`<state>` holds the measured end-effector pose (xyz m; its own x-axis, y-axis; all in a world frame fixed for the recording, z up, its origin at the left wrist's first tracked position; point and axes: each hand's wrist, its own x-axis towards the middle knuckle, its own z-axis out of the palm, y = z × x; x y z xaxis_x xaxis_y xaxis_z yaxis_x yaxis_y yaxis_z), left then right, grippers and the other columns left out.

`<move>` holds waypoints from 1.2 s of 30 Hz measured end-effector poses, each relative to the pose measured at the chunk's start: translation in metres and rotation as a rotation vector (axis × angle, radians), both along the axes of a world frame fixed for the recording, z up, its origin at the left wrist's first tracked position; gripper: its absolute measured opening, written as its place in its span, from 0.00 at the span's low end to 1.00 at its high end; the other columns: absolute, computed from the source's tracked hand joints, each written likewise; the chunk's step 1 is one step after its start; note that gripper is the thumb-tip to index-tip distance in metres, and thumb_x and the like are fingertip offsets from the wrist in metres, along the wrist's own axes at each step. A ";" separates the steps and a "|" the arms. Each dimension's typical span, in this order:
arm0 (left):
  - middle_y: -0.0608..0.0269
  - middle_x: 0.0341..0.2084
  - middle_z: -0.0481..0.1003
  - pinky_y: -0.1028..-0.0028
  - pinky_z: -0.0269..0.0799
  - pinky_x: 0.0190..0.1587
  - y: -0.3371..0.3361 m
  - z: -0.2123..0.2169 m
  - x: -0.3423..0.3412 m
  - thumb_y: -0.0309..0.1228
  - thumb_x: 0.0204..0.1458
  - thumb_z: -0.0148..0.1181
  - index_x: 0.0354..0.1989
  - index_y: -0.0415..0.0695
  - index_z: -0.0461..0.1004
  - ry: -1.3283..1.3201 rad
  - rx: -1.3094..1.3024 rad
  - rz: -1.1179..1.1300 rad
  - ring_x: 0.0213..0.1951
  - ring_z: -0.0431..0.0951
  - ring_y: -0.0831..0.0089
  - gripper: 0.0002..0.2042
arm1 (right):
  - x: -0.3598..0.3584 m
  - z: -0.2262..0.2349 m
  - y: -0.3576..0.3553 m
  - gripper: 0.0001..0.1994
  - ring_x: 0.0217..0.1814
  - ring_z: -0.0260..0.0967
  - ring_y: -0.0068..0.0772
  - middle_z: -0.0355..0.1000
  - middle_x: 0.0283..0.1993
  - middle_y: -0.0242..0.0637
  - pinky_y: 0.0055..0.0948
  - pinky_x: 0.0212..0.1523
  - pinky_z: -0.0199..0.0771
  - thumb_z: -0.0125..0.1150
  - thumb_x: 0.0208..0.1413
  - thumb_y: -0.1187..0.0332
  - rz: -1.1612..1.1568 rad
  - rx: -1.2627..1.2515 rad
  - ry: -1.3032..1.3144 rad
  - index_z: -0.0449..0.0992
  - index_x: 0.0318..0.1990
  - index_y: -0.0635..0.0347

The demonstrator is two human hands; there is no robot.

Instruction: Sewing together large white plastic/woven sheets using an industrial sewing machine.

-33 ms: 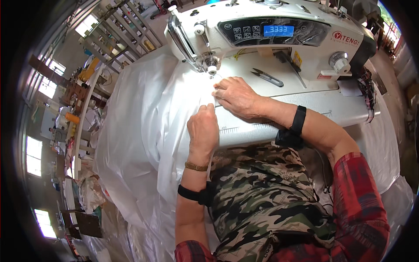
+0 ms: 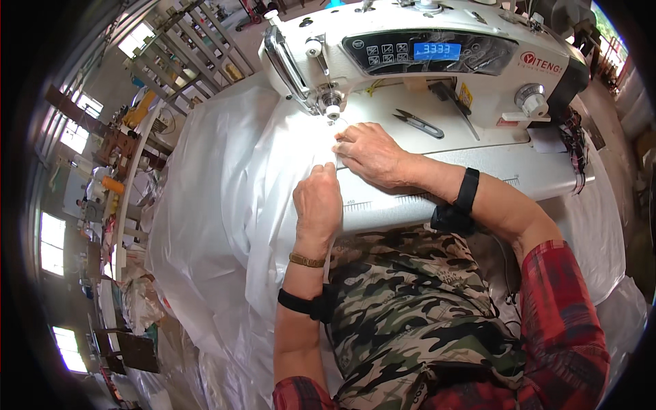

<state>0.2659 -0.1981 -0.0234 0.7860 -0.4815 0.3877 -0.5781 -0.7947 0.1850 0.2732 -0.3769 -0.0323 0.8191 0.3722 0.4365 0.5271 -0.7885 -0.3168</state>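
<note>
A wide sheet of thin, shiny white material [image 2: 205, 178] spreads over the left of the bed and hangs down in folds. My left hand [image 2: 318, 201] is closed on its right edge, knuckles up, just short of the needle. Farther up that edge, my right hand [image 2: 372, 152] pinches the material with its fingers bent, the palm low over the bed. Both sets of fingertips lie close to the presser foot area of a white sewing machine [image 2: 492, 102]. Its needle clamp [image 2: 332, 111] stands just beyond them, and glare from the lamp hides the stitching point.
Thread snips [image 2: 418, 124] lie on the machine bed right of the needle. Behind them a black-handled tool [image 2: 454, 102] leans by the machine's pillar. A lit panel [image 2: 437, 52] faces me, and a handwheel knob [image 2: 531, 100] sits at right. Metal racks [image 2: 184, 48] stand far left.
</note>
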 end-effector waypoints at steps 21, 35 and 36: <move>0.43 0.28 0.78 0.57 0.76 0.38 -0.016 0.005 0.025 0.22 0.52 0.51 0.28 0.36 0.77 0.002 -0.031 0.019 0.32 0.80 0.49 0.07 | -0.006 0.007 0.000 0.14 0.58 0.65 0.40 0.71 0.53 0.43 0.41 0.60 0.58 0.53 0.59 0.65 0.020 0.000 -0.075 0.76 0.46 0.65; 0.46 0.35 0.77 0.54 0.72 0.47 0.191 0.084 0.049 0.34 0.55 0.55 0.35 0.39 0.78 -0.080 0.017 0.173 0.40 0.76 0.47 0.11 | -0.011 0.015 -0.002 0.20 0.65 0.60 0.50 0.65 0.62 0.46 0.42 0.66 0.56 0.58 0.56 0.68 0.020 -0.064 0.044 0.69 0.55 0.65; 0.47 0.38 0.78 0.55 0.71 0.50 0.211 0.073 0.052 0.37 0.56 0.55 0.39 0.40 0.78 -0.119 0.022 0.264 0.43 0.76 0.48 0.13 | -0.011 0.015 -0.001 0.21 0.66 0.59 0.49 0.65 0.62 0.46 0.41 0.67 0.54 0.57 0.56 0.68 -0.006 -0.054 0.075 0.68 0.57 0.64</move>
<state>0.3184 0.0131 0.0498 0.8352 -0.2750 0.4762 -0.3668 -0.9238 0.1098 0.2619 -0.3779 -0.0173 0.8512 0.3885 0.3529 0.4986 -0.8087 -0.3122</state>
